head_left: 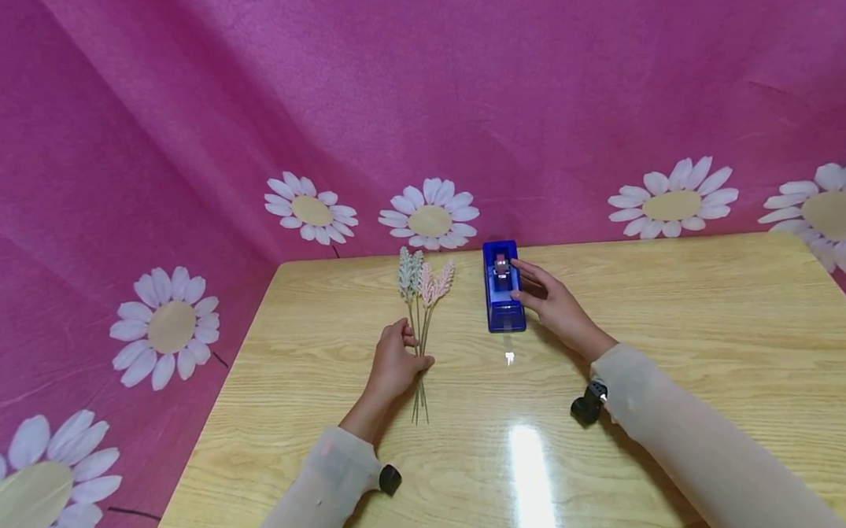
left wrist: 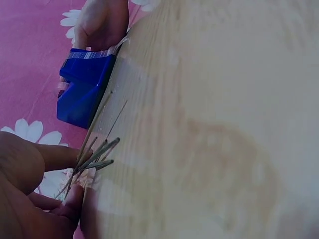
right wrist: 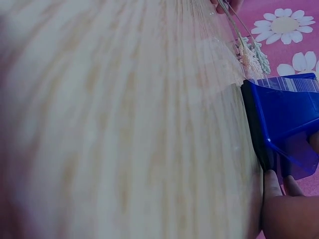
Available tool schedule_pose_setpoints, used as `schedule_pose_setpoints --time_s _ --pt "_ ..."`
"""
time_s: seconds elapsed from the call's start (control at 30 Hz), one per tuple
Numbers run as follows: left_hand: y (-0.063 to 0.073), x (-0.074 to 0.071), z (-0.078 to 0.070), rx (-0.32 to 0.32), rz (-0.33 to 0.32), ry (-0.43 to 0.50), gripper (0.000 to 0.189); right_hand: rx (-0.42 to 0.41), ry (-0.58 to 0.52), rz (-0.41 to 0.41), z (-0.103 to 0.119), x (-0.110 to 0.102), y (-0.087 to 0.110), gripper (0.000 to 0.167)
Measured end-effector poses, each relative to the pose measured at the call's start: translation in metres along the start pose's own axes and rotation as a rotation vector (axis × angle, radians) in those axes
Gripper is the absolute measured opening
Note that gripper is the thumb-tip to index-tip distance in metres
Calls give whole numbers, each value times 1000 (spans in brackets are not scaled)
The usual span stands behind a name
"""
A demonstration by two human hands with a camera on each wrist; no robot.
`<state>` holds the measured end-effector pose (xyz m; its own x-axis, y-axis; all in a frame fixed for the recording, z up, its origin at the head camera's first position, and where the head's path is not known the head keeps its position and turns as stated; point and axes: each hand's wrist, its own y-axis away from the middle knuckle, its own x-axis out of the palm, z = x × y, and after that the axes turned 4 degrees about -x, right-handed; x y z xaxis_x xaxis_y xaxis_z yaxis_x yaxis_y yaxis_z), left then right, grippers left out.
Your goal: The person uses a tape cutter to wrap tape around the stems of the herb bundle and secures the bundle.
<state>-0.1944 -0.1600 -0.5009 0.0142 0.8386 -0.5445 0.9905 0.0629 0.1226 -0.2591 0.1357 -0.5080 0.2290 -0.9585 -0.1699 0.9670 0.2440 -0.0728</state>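
Several artificial flower stems with pale green and pink heads point(head_left: 434, 284) lie over the table. My left hand point(head_left: 393, 361) pinches their thin stalks point(left wrist: 92, 157) between thumb and fingers, partway along the stems. To the right stands a blue tape dispenser point(head_left: 504, 308) with a roll inside and clear tape along its top. My right hand point(head_left: 559, 309) grips the dispenser's right side, its fingers point(right wrist: 273, 185) against the base in the right wrist view. Part of that hand is hidden or cut off there.
Both hands work over a light wood table point(head_left: 676, 306). Behind it and to the left hangs a pink cloth point(head_left: 543, 104) printed with large white daisies. A bright reflection lies on the tabletop near the front.
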Motion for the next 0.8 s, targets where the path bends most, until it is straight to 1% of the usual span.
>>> schedule_pose_setpoints --time_s 0.17,0.23,0.33,0.47,0.5,0.53,0.63,0.73,0.8 --pt "-2 0 1 28 -18 -13 52 -15 -1 -1 -1 1 0 61" --pt "-3 0 2 35 -28 0 45 -13 -6 -3 -2 0 -1 61" --pt "-4 -1 4 2 -35 66 48 -10 -10 -4 -3 1 -1 61" --pt "-2 -4 6 -56 -17 204 46 -18 -27 -4 -4 1 -1 61" --pt "-2 -5 6 -63 -10 239 44 -20 -31 -6 -5 1 -1 62" --pt "-1 -6 6 -49 -8 277 43 -25 -35 -7 -5 1 -1 62" --pt "0 -9 7 -46 -2 365 40 -28 -26 -16 -4 1 1 61" --pt "-1 -11 6 -76 -4 431 39 -30 -7 -29 -2 2 3 62" --pt "-2 -12 5 -118 3 474 41 -25 -11 -38 2 3 5 62"
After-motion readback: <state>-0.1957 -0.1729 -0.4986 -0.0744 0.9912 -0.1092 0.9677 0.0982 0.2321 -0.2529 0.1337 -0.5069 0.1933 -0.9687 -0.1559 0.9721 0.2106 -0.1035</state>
